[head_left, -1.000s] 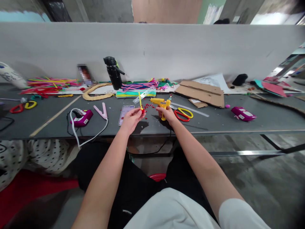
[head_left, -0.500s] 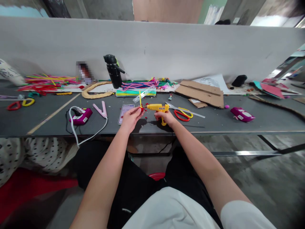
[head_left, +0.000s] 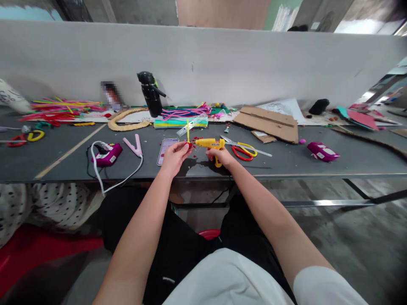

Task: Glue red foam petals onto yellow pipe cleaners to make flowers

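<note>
Wrapped round the handle of a yellow glue gun [head_left: 210, 143], my right hand [head_left: 220, 155] points its nozzle to the left. The nozzle reaches a small red piece [head_left: 190, 145] pinched in the fingertips of my left hand [head_left: 176, 156]. A yellow strip [head_left: 188, 130], like a pipe cleaner, stands upright from that red piece. Whether the nozzle touches it I cannot tell. Small red bits [head_left: 194, 156] lie on the table between my hands. A phone [head_left: 165, 146] lies flat beside my left hand, and scissors [head_left: 243, 151] with red and yellow handles lie right of the glue gun.
Behind my hands are a clear ruler [head_left: 191, 124], bundled pipe cleaners [head_left: 186, 112] and a black bottle [head_left: 150, 95]. Cardboard [head_left: 267, 123] lies at the back right. A pink hair straightener [head_left: 135, 146] and a purple power box [head_left: 108, 155] with a white cable sit left.
Both hands hold nearly the same pose, with the glue gun's nozzle still at the red piece. The whole view has shifted very slightly.
</note>
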{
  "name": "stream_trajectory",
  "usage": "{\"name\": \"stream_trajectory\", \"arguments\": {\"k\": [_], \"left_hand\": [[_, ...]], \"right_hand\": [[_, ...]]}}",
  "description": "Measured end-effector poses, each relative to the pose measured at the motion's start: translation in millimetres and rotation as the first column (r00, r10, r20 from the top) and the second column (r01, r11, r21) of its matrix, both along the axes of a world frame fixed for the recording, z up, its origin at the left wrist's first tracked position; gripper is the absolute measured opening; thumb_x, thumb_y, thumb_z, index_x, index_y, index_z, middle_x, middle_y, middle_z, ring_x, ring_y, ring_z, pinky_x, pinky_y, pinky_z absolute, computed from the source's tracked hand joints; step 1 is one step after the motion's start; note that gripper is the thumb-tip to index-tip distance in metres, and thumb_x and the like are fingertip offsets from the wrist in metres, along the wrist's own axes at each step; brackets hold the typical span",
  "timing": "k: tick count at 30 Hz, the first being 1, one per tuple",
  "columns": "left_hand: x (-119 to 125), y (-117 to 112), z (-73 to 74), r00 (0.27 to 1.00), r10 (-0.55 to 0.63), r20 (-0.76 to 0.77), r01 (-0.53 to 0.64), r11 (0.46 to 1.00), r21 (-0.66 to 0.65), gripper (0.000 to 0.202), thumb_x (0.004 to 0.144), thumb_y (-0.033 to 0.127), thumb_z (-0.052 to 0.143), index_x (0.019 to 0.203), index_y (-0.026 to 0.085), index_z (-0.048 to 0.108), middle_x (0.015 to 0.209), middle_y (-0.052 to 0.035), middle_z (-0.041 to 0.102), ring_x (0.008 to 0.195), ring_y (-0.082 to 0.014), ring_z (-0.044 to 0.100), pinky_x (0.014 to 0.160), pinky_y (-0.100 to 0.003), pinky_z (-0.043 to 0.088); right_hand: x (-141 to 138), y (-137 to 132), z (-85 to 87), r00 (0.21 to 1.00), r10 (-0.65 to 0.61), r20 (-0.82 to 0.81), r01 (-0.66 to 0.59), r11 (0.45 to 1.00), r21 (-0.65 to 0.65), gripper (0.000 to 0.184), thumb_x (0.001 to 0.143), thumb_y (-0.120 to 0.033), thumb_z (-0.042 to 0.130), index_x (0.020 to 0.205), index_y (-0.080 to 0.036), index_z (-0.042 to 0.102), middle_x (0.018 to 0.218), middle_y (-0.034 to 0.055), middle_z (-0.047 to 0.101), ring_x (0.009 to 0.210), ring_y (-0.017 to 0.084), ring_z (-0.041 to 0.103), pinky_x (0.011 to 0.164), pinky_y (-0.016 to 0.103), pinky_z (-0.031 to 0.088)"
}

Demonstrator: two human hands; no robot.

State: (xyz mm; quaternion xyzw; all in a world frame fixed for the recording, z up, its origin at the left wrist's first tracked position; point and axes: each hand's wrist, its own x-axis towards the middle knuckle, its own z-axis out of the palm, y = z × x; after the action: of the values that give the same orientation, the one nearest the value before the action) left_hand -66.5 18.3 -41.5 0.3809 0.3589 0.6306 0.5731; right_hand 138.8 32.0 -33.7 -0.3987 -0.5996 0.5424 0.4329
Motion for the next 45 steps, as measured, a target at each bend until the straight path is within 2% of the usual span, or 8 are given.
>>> {"name": "stream_trajectory", "arguments": {"k": [16, 24, 31, 45], "left_hand": [[0.7, -0.8, 1.6, 1.000, -0.003, -0.015, 0.003, 1.000, 0.008, 0.020, 0.074, 0.019, 0.082, 0.091, 0.014, 0.071, 0.092, -0.0054, 0.074, 0.088, -0.0171, 0.073, 0.100, -0.041, 0.052], [0.3, -0.3, 1.5, 1.000, -0.007, -0.011, 0.007, 1.000, 0.011, 0.023, 0.072, 0.020, 0.083, 0.091, 0.014, 0.072, 0.092, -0.0048, 0.074, 0.087, -0.0169, 0.073, 0.097, -0.038, 0.054], [0.5, -1.2, 1.6, 1.000, -0.008, -0.025, 0.008, 1.000, 0.008, 0.021, 0.074, 0.020, 0.082, 0.091, 0.014, 0.071, 0.092, -0.0054, 0.074, 0.088, -0.0168, 0.073, 0.099, -0.040, 0.053], [0.4, -2.8, 4.7, 1.000, -0.004, -0.011, 0.004, 1.000, -0.005, 0.018, 0.075, 0.018, 0.080, 0.091, 0.015, 0.071, 0.091, -0.0046, 0.074, 0.088, -0.0163, 0.073, 0.097, -0.037, 0.054]], "right_hand": [[2.1, 8.8, -12.5, 0.999, 0.028, -0.015, -0.028, 1.000, -0.008, 0.015, 0.063, -0.032, 0.061, 0.063, -0.021, 0.051, 0.053, -0.0038, 0.048, 0.052, 0.012, 0.042, 0.053, 0.026, 0.035], [0.3, 5.0, -8.7, 0.999, 0.028, -0.019, -0.028, 0.999, -0.018, 0.015, 0.061, -0.031, 0.061, 0.062, -0.022, 0.048, 0.051, -0.0040, 0.044, 0.050, 0.011, 0.038, 0.051, 0.028, 0.033], [-0.1, 4.2, -7.8, 0.999, 0.032, -0.028, -0.032, 0.999, -0.014, 0.016, 0.061, -0.031, 0.061, 0.062, -0.022, 0.047, 0.051, -0.0043, 0.042, 0.050, 0.011, 0.037, 0.052, 0.028, 0.031], [0.9, 8.5, -15.3, 0.999, 0.025, -0.035, -0.025, 1.000, -0.008, 0.013, 0.063, -0.029, 0.060, 0.066, -0.021, 0.049, 0.052, -0.0044, 0.044, 0.050, 0.010, 0.038, 0.051, 0.028, 0.031]]}}
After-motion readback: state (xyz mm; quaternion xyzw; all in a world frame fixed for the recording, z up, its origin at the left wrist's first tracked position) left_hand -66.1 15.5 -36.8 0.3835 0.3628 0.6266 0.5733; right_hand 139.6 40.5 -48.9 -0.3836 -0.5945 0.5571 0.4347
